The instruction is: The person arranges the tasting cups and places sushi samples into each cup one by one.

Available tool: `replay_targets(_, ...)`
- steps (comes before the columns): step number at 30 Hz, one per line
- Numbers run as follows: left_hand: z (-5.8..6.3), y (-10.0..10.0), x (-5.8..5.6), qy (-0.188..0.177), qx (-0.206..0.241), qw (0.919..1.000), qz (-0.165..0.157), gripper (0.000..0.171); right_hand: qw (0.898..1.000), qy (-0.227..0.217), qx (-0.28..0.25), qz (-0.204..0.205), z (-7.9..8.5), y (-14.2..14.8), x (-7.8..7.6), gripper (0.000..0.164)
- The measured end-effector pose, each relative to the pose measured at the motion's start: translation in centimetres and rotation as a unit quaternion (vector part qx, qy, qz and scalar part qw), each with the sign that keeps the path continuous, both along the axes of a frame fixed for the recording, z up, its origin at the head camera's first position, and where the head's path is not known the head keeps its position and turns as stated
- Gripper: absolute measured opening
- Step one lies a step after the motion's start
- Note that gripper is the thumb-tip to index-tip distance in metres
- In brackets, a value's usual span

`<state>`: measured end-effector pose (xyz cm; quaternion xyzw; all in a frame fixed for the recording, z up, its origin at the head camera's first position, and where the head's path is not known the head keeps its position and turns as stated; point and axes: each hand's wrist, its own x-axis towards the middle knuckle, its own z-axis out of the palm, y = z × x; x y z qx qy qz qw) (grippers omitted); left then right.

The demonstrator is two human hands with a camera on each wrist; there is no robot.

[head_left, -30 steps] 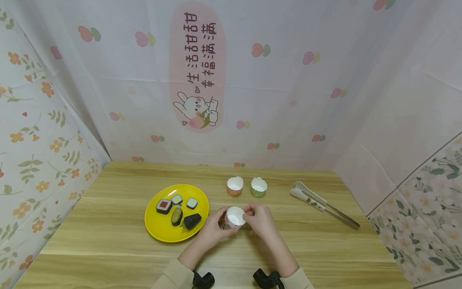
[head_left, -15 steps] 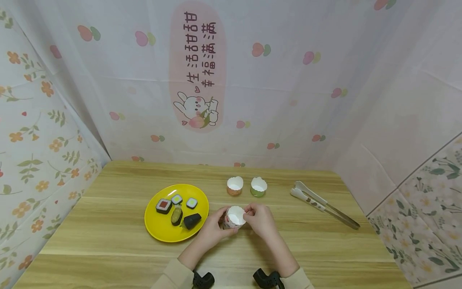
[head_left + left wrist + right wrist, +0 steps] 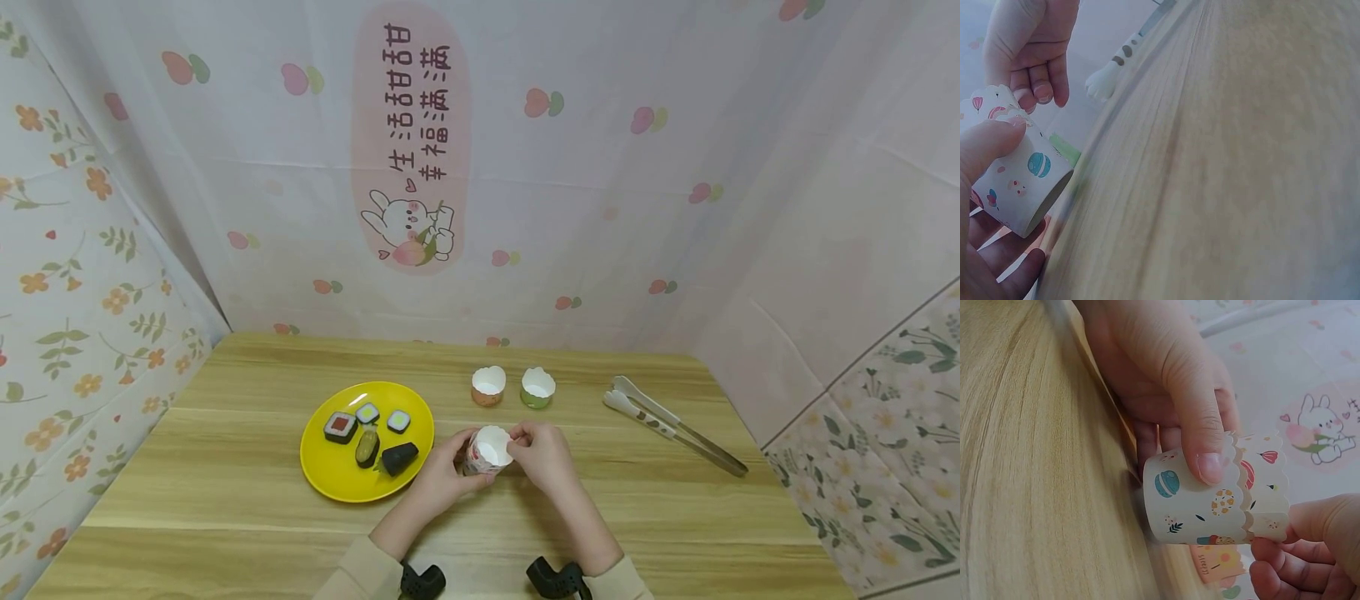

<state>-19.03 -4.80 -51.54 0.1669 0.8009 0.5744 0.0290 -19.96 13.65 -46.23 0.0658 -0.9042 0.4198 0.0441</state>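
Two white paper baking cups with a macaron-and-flower print sit nested, one partly out of the other. My left hand grips the outer cup, its thumb on the printed side. From the right, my right hand pinches the scalloped rim of the inner cup between thumb and fingers. In the left wrist view the outer cup's base faces the table. Both cups are held tilted, with the white inside showing in the head view.
An orange baking cup and a green one stand behind the hands. On the left, a yellow plate bears several sushi pieces. Metal tongs with white paw-shaped tips lie at the right. A printed curtain closes the back.
The inner cup's rim has shifted very slightly to the right with my right fingertips. My left hand has stayed in place, and the plate, other cups and tongs have not moved.
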Motion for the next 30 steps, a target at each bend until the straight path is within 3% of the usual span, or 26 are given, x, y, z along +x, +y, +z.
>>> replay_targets(18,0.1,0.0,0.0,0.011,0.001,0.9999,-0.002,0.067,1.0,0.023,-0.016,-0.011,0.5,0.1,-0.3,0.007)
replay_targets(30,0.2,-0.2,0.1,0.004,-0.001,1.0,-0.005,0.069,0.999,-0.006,-0.026,-0.02,1.5,0.3,-0.6,0.011)
